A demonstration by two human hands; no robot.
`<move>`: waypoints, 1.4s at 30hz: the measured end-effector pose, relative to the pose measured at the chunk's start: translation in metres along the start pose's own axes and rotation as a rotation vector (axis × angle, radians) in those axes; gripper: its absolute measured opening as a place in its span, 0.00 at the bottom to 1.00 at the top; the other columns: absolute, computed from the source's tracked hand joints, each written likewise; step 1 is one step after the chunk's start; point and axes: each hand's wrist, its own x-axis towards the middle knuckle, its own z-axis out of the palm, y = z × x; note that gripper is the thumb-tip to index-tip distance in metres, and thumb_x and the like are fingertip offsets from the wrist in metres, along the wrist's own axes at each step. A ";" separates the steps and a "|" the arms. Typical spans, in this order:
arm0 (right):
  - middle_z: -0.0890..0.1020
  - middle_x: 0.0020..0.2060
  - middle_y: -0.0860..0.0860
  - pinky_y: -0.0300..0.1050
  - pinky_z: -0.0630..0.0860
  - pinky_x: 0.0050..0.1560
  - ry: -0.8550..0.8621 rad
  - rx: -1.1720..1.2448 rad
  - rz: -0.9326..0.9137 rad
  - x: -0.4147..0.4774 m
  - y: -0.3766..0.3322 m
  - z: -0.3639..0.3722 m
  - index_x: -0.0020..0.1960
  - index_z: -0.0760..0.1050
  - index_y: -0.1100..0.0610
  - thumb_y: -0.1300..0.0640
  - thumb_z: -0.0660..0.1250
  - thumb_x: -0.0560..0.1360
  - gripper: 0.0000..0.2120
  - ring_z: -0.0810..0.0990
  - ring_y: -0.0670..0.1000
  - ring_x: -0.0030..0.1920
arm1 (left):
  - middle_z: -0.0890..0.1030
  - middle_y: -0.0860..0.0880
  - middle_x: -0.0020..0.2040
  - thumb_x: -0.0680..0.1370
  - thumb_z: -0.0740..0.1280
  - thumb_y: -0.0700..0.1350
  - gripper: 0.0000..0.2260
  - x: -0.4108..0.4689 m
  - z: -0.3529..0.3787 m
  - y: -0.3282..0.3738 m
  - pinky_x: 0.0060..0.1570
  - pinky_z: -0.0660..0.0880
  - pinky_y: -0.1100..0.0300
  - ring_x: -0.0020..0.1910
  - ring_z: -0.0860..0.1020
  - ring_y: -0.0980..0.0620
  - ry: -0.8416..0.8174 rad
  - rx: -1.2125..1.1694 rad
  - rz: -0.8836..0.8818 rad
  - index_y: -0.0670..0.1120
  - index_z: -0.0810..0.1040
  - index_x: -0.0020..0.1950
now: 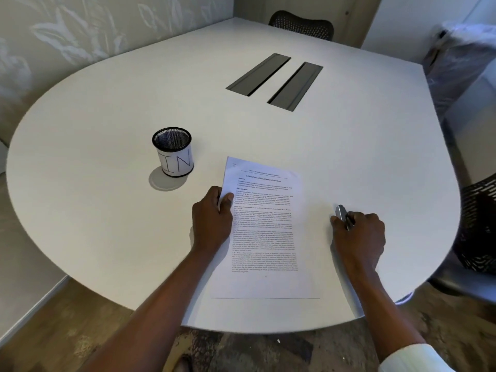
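Observation:
A printed sheet of paper [264, 226] lies on the white table [112, 200] near its front edge. My left hand [212, 218] pinches the sheet's left edge, thumb on top and fingers under the slightly lifted edge. To the right of the sheet, my right hand [359, 234] rests on the table with its fingers curled round a silver pen [343, 214], whose end pokes out toward the far side. A black mesh pen cup [173, 151] with a white label reading "IN" stands upright to the left of the paper, apart from both hands.
Two dark cable slots [273, 80] are set into the table's middle. One dark mesh chair [302, 24] stands at the far side and another [477, 224] at the right edge. A plastic-wrapped object [461, 57] sits at far right. A wall runs along the left.

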 end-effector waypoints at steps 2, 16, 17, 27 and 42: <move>0.81 0.55 0.61 0.56 0.76 0.56 0.008 -0.014 -0.008 0.000 0.004 0.001 0.60 0.85 0.60 0.47 0.72 0.80 0.18 0.77 0.66 0.62 | 0.79 0.44 0.35 0.84 0.68 0.44 0.12 0.000 -0.001 0.001 0.32 0.63 0.64 0.34 0.72 0.46 -0.004 -0.005 -0.011 0.41 0.74 0.43; 0.83 0.54 0.51 0.44 0.74 0.51 0.071 0.227 -0.333 -0.007 -0.019 -0.009 0.61 0.83 0.56 0.47 0.76 0.78 0.16 0.81 0.52 0.52 | 0.62 0.50 0.32 0.83 0.71 0.45 0.22 0.004 -0.010 0.006 0.39 0.57 0.54 0.35 0.59 0.50 -0.099 -0.263 -0.104 0.44 0.61 0.36; 0.84 0.53 0.49 0.40 0.75 0.49 0.008 0.318 -0.310 -0.008 -0.026 -0.009 0.62 0.83 0.55 0.47 0.76 0.78 0.17 0.82 0.49 0.49 | 0.63 0.49 0.33 0.82 0.71 0.45 0.21 0.004 -0.011 0.006 0.40 0.58 0.54 0.36 0.60 0.50 -0.116 -0.314 -0.120 0.43 0.62 0.36; 0.89 0.45 0.46 0.45 0.84 0.44 -0.257 0.732 0.007 -0.013 -0.051 0.008 0.59 0.83 0.55 0.56 0.79 0.76 0.13 0.89 0.46 0.43 | 0.62 0.55 0.30 0.83 0.70 0.49 0.24 0.004 -0.006 0.021 0.35 0.57 0.58 0.32 0.59 0.53 -0.229 -0.377 -0.184 0.46 0.62 0.34; 0.88 0.47 0.46 0.33 0.75 0.46 -0.137 0.465 -0.142 -0.014 -0.052 0.022 0.67 0.80 0.51 0.56 0.76 0.77 0.19 0.82 0.41 0.41 | 0.88 0.46 0.41 0.82 0.69 0.50 0.13 0.038 -0.001 0.033 0.46 0.79 0.52 0.43 0.83 0.41 -0.054 0.230 -0.056 0.43 0.86 0.44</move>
